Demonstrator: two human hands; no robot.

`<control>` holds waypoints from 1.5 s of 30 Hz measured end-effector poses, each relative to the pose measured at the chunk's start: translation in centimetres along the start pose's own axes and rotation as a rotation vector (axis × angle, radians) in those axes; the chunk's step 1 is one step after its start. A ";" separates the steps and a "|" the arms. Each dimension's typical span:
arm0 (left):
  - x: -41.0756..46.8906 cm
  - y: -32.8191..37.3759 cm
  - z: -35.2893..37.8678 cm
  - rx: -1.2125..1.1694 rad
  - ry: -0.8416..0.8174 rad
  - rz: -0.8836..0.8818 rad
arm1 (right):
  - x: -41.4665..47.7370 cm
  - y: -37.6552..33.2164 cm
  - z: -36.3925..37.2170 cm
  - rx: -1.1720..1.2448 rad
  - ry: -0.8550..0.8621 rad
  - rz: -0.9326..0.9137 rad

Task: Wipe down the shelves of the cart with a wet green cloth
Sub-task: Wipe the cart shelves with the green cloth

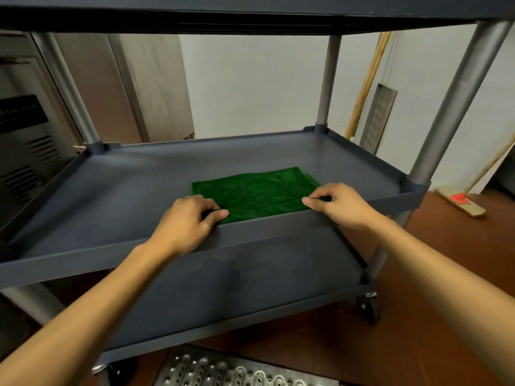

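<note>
Down below the middle shelf [125, 190], a metal grate [223, 369] and the lower shelf [237, 280] come first. At the middle shelf's front rim, the left hand [186, 218] pinches the near left corner of the green cloth [259, 192], fingers curled, and the right hand [338, 203] pinches its near right corner, thumb against bent fingers. The cloth lies flat on that shelf's right half, with a broom [471, 208] on the floor beyond its right end.

Single head view, angled forward and down — close over cart's middle shelf [139, 190]
</note>
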State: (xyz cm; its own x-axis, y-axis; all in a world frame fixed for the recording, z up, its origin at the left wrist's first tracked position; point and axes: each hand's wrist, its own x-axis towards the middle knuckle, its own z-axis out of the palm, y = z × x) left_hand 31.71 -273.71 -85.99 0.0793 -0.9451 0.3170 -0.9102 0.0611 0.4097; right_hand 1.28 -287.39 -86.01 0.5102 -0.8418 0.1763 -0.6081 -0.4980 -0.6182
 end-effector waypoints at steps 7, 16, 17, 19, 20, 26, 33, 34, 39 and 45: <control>-1.4 2.1 -0.3 0.077 0.182 0.050 | -1.4 -0.4 0.3 -0.031 0.194 -0.092; -2.7 3.3 -1.9 0.064 0.298 0.082 | -3.5 -3.0 -0.7 -0.073 0.305 -0.207; -2.9 3.2 -2.2 0.058 0.307 0.083 | -3.7 -3.2 -0.8 -0.075 0.326 -0.218; -3.3 3.1 -2.8 0.045 0.318 0.089 | -4.2 -3.7 -1.1 -0.077 0.345 -0.233; -3.5 3.0 -3.1 0.040 0.319 0.092 | -4.5 -3.9 -1.2 -0.079 0.345 -0.238; -5.2 3.2 -4.6 0.041 0.338 0.114 | -5.6 -5.4 -1.8 -0.050 0.362 -0.249; -7.1 3.2 -6.3 0.005 0.372 0.125 | -6.4 -7.7 -2.1 -0.003 0.373 -0.247; -7.4 3.1 -6.6 -0.002 0.381 0.126 | -6.4 -8.1 -2.1 0.009 0.379 -0.251; -8.3 2.4 -8.7 0.002 0.419 0.132 | -6.3 -10.3 -2.2 0.042 0.390 -0.276; -9.2 1.0 -11.0 0.017 0.458 0.104 | -4.3 -13.5 -2.0 0.079 0.397 -0.327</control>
State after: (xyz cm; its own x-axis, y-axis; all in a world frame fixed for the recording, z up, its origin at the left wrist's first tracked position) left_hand 34.54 -261.39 -79.07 0.1554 -0.6948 0.7022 -0.9289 0.1391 0.3433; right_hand 6.06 -277.43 -76.91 0.3860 -0.6669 0.6374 -0.4001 -0.7436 -0.5357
